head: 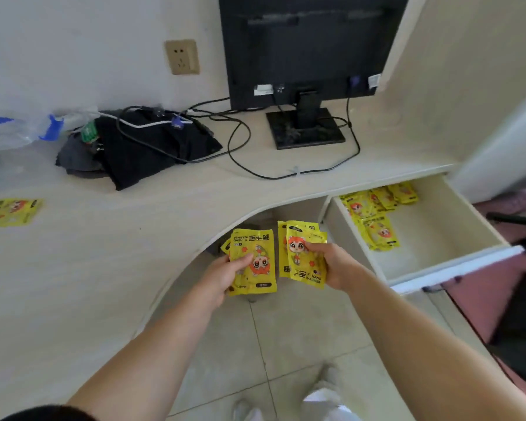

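My left hand [225, 276] grips a small stack of yellow hand-warmer packets [255, 262], thumb across the front one, which is printed upside down to me. My right hand [331, 262] holds another few yellow packets [301, 253], fanned and upright. Both hands hover over the floor in front of the curved desk edge, the two bundles a short gap apart. More yellow packets [374, 214] lie in the back left part of the open drawer [438, 232] to the right. One more packet [12, 211] lies flat on the desk at the far left.
On the pale desk [104, 268] stand a black monitor [304, 44] on its base, loose black cables [240, 141], a heap of dark clothes [140, 150] and a clear plastic bag [9, 132]. A dark chair [523, 329] is at the right. Tiled floor lies below.
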